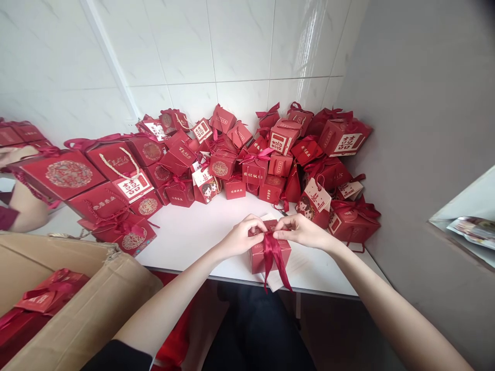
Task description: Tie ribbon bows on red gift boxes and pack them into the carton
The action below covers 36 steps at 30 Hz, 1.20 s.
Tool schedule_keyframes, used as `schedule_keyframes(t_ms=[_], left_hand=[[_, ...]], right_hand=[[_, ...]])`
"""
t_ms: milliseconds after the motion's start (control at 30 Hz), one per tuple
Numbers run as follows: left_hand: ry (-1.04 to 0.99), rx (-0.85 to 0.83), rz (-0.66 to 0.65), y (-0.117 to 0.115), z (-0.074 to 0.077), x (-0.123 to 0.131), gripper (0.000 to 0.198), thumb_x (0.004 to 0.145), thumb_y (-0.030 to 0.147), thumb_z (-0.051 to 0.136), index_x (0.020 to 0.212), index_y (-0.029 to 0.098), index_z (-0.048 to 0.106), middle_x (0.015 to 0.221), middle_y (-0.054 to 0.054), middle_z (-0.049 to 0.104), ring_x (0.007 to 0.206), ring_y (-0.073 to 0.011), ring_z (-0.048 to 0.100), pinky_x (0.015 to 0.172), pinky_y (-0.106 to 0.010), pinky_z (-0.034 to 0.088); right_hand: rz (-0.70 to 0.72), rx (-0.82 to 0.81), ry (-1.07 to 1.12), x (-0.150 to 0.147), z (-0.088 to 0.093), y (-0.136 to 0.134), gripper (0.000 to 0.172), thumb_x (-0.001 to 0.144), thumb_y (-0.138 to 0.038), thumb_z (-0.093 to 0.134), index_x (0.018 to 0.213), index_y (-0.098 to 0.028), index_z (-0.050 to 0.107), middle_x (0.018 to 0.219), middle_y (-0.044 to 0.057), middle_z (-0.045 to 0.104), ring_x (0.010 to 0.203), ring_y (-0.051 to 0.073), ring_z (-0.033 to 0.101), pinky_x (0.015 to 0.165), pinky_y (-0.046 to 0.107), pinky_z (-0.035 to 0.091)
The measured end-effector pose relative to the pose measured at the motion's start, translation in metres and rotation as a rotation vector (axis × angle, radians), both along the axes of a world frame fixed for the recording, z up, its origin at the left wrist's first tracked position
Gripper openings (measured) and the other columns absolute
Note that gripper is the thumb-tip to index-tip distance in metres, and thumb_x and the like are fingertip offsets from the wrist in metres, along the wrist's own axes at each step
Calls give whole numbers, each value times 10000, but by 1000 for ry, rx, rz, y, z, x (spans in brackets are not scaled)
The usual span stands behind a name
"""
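Taking the small red box (257, 256) as the clock's centre, it sits on the white table (185, 239) close to the near edge, partly over some paper (297, 265) that shows at 4 o'clock. The left hand (249, 236) comes in at 10 o'clock, thumb and fingers pinched on the dark red ribbon (271, 255) at the box's top. The right hand (294, 229), at 2 o'clock, pinches the same ribbon just beside it, its fingertips near the left's. Two ribbon tails hang down the front, one towards 6 and the other towards 5. A heap of red boxes (253, 174) spreads from 11 round to 2 o'clock, many of them tied with bows, and a cartoon tag (317, 197) stands out between 1 and 2. More boxes form a stack (104, 201) near 10. At about 8 o'clock is an open carton (119, 288) with a bowed parcel (56, 294) inside. Another person's arm (33, 206) shows beyond the stack, between 9 and 10.
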<state>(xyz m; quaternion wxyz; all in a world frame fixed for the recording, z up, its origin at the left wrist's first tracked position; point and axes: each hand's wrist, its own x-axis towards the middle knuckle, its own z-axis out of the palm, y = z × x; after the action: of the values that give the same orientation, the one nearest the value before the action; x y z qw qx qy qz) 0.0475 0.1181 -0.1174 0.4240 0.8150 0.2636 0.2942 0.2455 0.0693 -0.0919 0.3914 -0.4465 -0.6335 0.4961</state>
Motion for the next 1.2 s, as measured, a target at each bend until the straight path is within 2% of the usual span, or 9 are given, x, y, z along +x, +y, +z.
schedule_keyframes(t_ms=[233, 367, 467, 567, 667, 733, 867, 1033, 1200], left_hand=[[-9, 2, 18, 1, -2, -1, 53, 786, 217, 489, 770, 183, 526, 867, -7, 499, 660, -108, 428, 669, -264, 400], [-4, -4, 9, 1, -1, -1, 67, 762, 239, 549, 801, 185, 544, 838, 7, 480, 675, -109, 432, 686, -257, 404], [23, -5, 6, 0, 0, -1, 124, 730, 252, 603, 829, 186, 567, 830, 9, 481, 693, -113, 443, 694, -259, 404], [28, -4, 16, 0, 1, -1, 123, 737, 266, 597, 823, 180, 583, 862, -6, 491, 691, -114, 447, 689, -266, 406], [18, -10, 18, 0, 1, -1, 88, 740, 225, 553, 806, 179, 588, 878, -14, 492, 697, -117, 445, 706, -271, 413], [26, -19, 5, 0, 2, -3, 126, 712, 165, 520, 814, 184, 590, 892, -15, 502, 709, -121, 449, 726, -274, 415], [63, -30, 35, -2, 5, -2, 165, 684, 165, 544, 839, 193, 595, 864, -9, 523, 728, -135, 475, 730, -282, 417], [53, 1, 123, -8, 6, 4, 168, 701, 313, 653, 801, 191, 596, 868, -12, 548, 729, -141, 503, 725, -287, 424], [-43, -103, 120, -6, 7, 5, 105, 753, 276, 578, 773, 175, 600, 788, -6, 545, 671, -126, 489, 686, -273, 415]], right_hand=[[-180, 98, 115, 4, 4, 0, 311, 722, -471, 631, 613, -195, 535, 604, -5, 506, 622, 139, 450, 620, 283, 345], [-255, 116, 263, 3, 3, 3, 323, 713, -485, 574, 603, -212, 440, 609, -3, 451, 600, 139, 443, 601, 290, 367], [-229, 88, 276, 2, 6, 0, 313, 695, -477, 626, 660, -205, 475, 545, -37, 422, 516, 115, 418, 557, 277, 355], [-125, 11, 26, 2, 10, -7, 288, 687, -411, 695, 797, -183, 558, 492, -65, 467, 417, 87, 402, 478, 245, 300], [-77, -3, -297, 5, 15, -11, 230, 740, -390, 655, 737, -174, 578, 426, -61, 503, 369, 95, 458, 469, 242, 305], [-137, 7, -190, 8, 16, -11, 231, 758, -388, 631, 696, -180, 553, 416, -47, 528, 391, 122, 523, 494, 251, 341], [-294, 17, 271, 13, 17, -6, 255, 743, -426, 590, 693, -213, 460, 516, -28, 542, 447, 148, 546, 475, 276, 356], [-356, 30, 507, 16, 28, -8, 226, 701, -375, 565, 643, -238, 395, 508, -47, 355, 444, 129, 403, 501, 322, 389], [-395, 51, 666, 19, 43, -21, 151, 660, -303, 629, 710, -262, 493, 501, -71, 284, 423, 102, 278, 535, 331, 398]])
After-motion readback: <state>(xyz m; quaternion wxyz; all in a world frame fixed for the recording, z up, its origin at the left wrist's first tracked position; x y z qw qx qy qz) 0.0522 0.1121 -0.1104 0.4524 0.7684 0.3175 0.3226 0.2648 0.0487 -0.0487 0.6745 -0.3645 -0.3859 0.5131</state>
